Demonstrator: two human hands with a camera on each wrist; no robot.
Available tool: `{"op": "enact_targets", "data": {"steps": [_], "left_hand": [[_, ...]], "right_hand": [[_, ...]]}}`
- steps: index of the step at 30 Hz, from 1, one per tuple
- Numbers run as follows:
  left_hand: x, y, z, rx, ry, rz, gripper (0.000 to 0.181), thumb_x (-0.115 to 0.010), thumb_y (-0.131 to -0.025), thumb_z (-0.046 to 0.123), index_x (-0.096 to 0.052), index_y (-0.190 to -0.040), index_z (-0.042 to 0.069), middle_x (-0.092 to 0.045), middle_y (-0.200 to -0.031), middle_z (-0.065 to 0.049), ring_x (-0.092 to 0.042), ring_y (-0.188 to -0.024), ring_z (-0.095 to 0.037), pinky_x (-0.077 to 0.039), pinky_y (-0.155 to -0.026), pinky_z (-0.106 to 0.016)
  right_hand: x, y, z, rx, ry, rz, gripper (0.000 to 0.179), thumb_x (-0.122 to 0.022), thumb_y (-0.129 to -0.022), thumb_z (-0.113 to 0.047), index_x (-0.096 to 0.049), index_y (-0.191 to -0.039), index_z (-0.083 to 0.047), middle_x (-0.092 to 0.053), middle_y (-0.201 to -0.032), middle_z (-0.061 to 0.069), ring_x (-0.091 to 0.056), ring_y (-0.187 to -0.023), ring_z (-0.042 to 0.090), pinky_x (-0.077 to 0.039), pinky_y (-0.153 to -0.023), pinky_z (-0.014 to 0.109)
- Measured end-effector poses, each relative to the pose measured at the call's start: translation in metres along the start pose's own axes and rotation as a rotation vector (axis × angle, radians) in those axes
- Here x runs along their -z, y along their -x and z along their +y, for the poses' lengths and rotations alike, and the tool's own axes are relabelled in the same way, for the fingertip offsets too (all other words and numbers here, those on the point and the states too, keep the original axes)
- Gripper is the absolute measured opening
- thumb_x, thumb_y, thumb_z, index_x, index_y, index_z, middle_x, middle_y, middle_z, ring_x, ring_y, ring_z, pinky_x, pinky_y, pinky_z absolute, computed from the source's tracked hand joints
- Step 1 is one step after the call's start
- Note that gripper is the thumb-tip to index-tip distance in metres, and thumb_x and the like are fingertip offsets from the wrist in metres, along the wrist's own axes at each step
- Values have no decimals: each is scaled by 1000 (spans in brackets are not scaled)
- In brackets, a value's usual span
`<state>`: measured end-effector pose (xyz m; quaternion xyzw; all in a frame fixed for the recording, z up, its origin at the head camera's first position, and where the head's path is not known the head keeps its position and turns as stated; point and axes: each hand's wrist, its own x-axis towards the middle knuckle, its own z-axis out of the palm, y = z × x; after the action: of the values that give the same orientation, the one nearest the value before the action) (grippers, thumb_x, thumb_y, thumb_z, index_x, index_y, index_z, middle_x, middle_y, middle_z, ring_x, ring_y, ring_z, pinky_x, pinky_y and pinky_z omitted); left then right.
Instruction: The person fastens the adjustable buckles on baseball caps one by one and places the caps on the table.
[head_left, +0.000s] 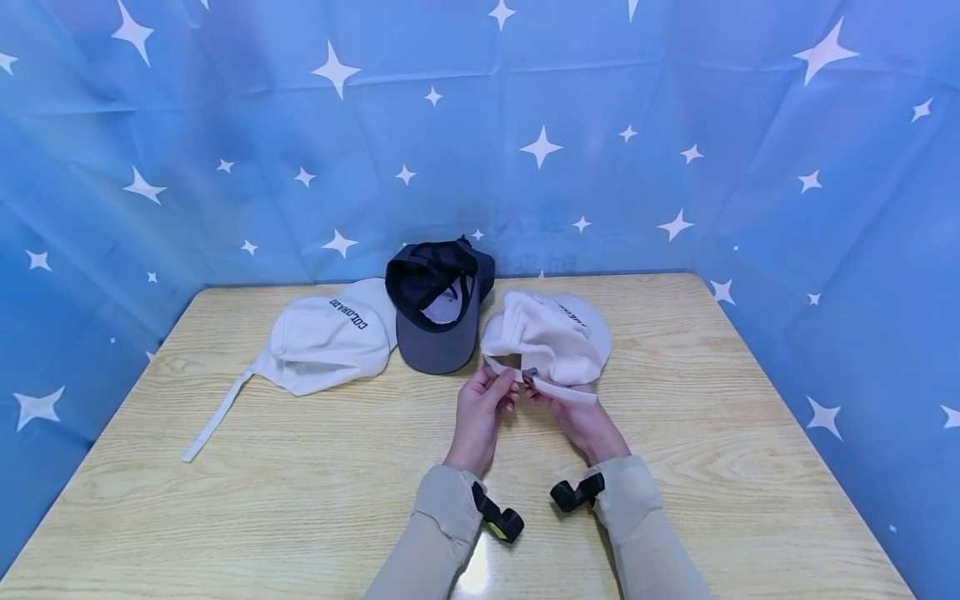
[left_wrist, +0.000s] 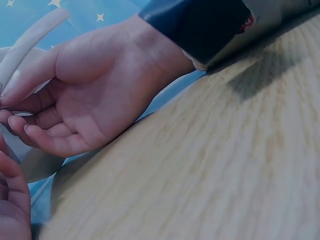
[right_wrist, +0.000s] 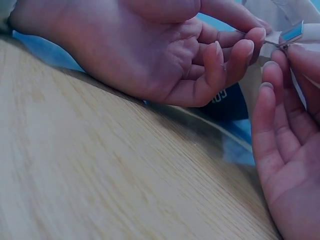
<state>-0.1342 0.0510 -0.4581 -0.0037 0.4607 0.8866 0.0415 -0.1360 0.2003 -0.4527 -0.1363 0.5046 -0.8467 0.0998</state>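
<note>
A white cap (head_left: 547, 337) lies right of centre, its back opening and strap facing the person. My left hand (head_left: 477, 417) pinches the left part of the strap between thumb and forefinger. With thumb and fingers my right hand (head_left: 581, 421) grips the strap at its metal buckle (right_wrist: 292, 34). The strap's free end (head_left: 570, 392) sticks out to the right over the right hand. In the left wrist view the right hand (left_wrist: 105, 80) stands out large. The right wrist view shows the left hand (right_wrist: 155, 55) with its fingertips close to the buckle.
A dark cap (head_left: 437, 337) rests upside down left of the held cap. Farther left lies another white cap (head_left: 330, 342) lettered COLORADO, its long strap (head_left: 217, 417) stretched over the wooden table (head_left: 300, 508). A blue star-patterned cloth (head_left: 480, 108) hangs behind and beside the table.
</note>
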Motion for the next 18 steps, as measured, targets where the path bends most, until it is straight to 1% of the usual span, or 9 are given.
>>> {"op": "enact_targets", "data": {"steps": [5, 11, 18], "left_hand": [[-1, 1, 0, 7, -43, -4, 20, -68, -79, 20, -54, -81, 6, -59, -75, -6, -55, -65, -14, -42, -52, -20], [-1, -1, 0, 15, -1, -3, 20, -68, -79, 19, -54, -83, 5, -59, -75, -7, -54, -66, -17, -41, -52, -21], [1, -1, 1, 36, -41, -24, 21, -68, -79, 20, -54, -82, 4, -59, -76, -7, -55, -66, -14, -43, -54, -21]], "right_hand": [[1, -1, 0, 2, 0, 8, 20, -67, -80, -16, -61, -98, -9, -61, -92, 2, -59, -81, 13, -48, -73, 26], [1, -1, 0, 2, 16, -4, 19, -67, -80, -18, -62, -96, -10, -62, -90, 2, -59, -80, 13, -47, -74, 26], [2, -1, 1, 9, 4, -16, 19, -64, -82, -14, -60, -100, -8, -62, -93, 4, -59, -82, 14, -47, -74, 28]]}}
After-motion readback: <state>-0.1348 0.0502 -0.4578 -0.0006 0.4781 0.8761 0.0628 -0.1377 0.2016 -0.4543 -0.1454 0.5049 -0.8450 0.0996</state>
